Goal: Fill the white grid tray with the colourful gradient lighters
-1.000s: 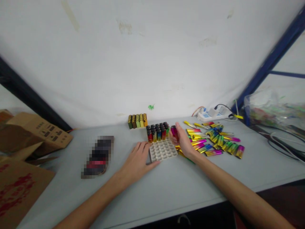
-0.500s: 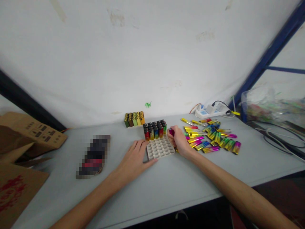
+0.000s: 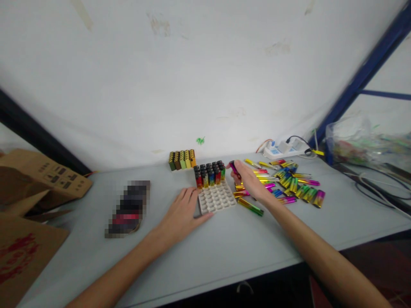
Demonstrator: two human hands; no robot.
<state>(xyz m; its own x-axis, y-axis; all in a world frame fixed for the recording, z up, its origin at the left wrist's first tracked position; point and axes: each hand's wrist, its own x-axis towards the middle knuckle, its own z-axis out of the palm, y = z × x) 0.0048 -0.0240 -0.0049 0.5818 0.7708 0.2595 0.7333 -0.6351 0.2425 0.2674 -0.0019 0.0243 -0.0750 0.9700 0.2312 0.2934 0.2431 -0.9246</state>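
Observation:
A white plastic tray (image 3: 216, 199) with rows of small pockets lies on the table. In its back rows several shiny coloured lighters (image 3: 210, 176) with black tops stand upright. My left hand (image 3: 180, 209) braces the tray, fingers along its left side and thumb at the front edge. Just right of the standing lighters, my right hand (image 3: 246, 179) is closed around a purple lighter (image 3: 235, 168), held tilted above the table. Under and beyond this hand spreads a loose pile of metallic lighters (image 3: 292, 185); a yellow-green one (image 3: 250, 207) lies nearest the tray.
A block of yellow, green and brown lighters (image 3: 182, 160) stands by the wall. At left are a blurred dark object (image 3: 128, 209) and open cardboard boxes (image 3: 48, 179). A power strip (image 3: 284, 149) with cables sits at the back right, near a clear plastic bag (image 3: 359, 137).
My right hand has shifted slightly right and up with the purple lighter, away from the standing lighters. The yellow-green lighter beneath it has come into view. My left hand stays on the tray.

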